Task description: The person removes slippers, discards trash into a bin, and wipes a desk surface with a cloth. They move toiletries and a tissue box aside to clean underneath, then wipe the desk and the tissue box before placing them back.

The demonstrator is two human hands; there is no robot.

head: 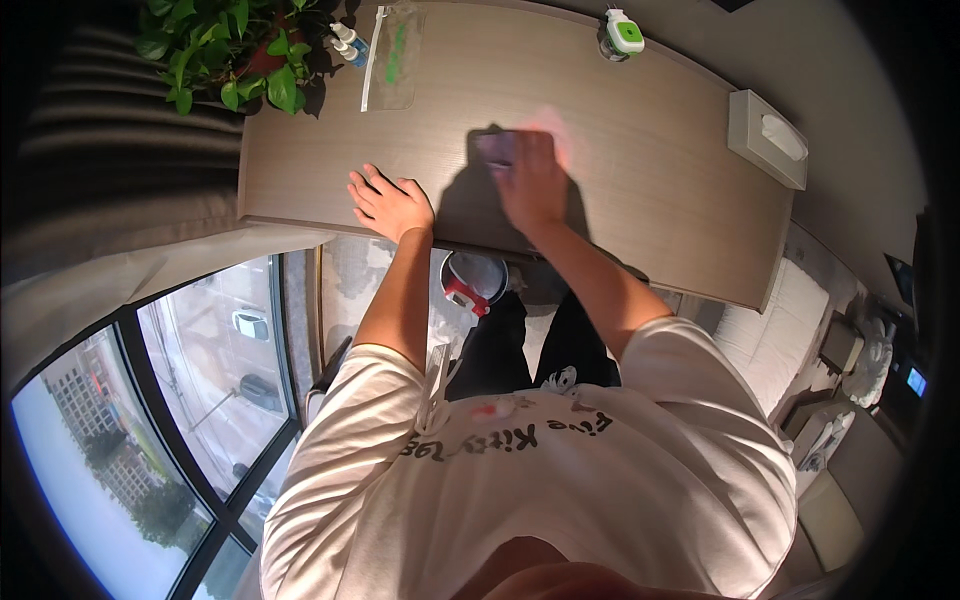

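Note:
My right hand (536, 184), blurred by motion, presses down on a pink cloth (553, 126) on the wooden desk (660, 180). The cloth spreads past the fingertips, and its left part looks purple in shadow. How the fingers bend around it is partly hidden by blur. My left hand (390, 204) lies palm down near the desk's front edge, fingers spread, holding nothing. A dark shadow falls on the desktop between the two hands.
At the back stand small bottles (349, 45), a clear zip bag (395, 60) and a white-and-green plug-in device (624, 36). A plant (225, 56) overhangs the left corner; a tissue box (750, 139) sits right. Below the front edge is a lined bin (475, 279).

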